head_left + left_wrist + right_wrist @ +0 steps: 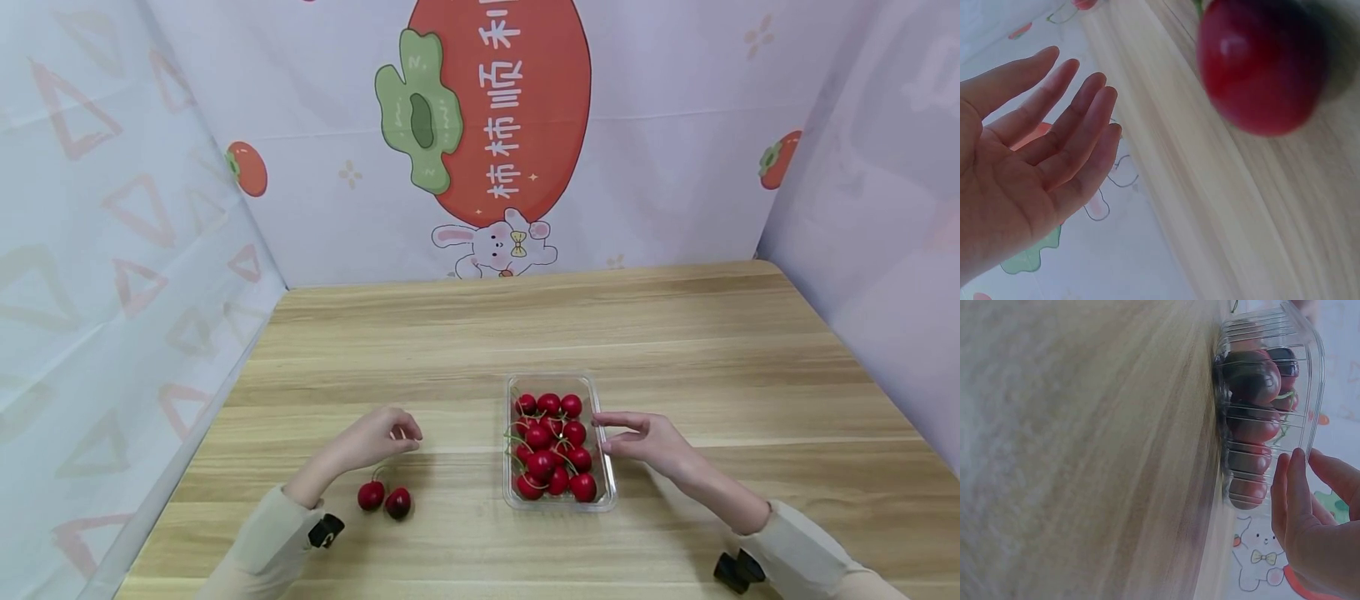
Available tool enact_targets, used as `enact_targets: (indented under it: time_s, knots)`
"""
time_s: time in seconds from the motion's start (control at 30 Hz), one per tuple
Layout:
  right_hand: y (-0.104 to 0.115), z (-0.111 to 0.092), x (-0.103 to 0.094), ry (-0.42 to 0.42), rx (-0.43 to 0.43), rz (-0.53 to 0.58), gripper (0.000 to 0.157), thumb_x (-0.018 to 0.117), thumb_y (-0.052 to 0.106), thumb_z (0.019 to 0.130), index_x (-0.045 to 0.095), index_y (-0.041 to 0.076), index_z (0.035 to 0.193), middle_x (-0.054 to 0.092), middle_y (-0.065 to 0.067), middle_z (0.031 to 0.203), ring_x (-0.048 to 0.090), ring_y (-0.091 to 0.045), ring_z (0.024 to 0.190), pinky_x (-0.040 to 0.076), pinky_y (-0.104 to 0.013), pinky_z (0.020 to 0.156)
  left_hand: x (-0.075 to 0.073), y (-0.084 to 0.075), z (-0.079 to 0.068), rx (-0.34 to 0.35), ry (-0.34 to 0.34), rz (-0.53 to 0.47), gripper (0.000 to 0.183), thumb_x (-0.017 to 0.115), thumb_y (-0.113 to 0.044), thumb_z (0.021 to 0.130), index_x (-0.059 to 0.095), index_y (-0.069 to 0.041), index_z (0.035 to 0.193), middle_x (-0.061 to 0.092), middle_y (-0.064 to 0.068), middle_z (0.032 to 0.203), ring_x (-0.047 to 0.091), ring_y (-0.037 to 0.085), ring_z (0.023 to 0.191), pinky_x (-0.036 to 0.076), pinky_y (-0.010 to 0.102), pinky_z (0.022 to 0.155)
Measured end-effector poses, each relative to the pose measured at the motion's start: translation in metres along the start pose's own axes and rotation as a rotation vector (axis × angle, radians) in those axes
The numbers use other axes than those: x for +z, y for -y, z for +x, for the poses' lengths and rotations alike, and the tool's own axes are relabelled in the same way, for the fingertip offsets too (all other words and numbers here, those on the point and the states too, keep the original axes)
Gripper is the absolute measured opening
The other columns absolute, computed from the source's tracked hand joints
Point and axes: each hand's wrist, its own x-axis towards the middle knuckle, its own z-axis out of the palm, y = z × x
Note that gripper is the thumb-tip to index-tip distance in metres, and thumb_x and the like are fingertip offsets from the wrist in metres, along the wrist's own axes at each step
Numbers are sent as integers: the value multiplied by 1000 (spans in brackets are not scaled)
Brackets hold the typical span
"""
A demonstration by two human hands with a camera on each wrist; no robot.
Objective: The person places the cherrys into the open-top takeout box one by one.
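A clear plastic box (611,492) full of red cherries (540,464) with green stems stands on the table. My right hand (652,442) holds the right rim of the box between thumb and fingertips. In the right wrist view, the fingers (1298,487) lie on either side of the box's rim (1319,381). Left of the box, my left hand (378,437) hovers over the table with loosely bent fingers and nothing in them. Two loose cherries (398,503) lie just below it, near the wrist. One cherry (1260,69) looms large in the left wrist view.
The wooden table (450,333) reaches back to a printed cloth (337,217) with persimmon and rabbit drawings. Cloth walls rise along the table's left and right sides. Black straps (326,531) sit at both sleeves.
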Motion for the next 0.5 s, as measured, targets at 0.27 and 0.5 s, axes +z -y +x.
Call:
enact_targets:
  time_s: [0.27,0.5]
  knots:
    - [0,0,0,4,-3,3,54,62,20,83,43,-7,125,47,-25,123,61,-14,92,46,-28,85,-4,13,-13,9,3,11,7,61,-3,80,63,-1,86,61,3,79,53,10,70,45,21,60]
    - [0,0,0,7,-1,6,54,62,20,83,43,-8,125,46,-25,124,61,-14,92,46,-27,85,-5,20,-21,39,4,28,7,62,-1,78,63,1,85,61,3,79,54,11,70,46,22,61]
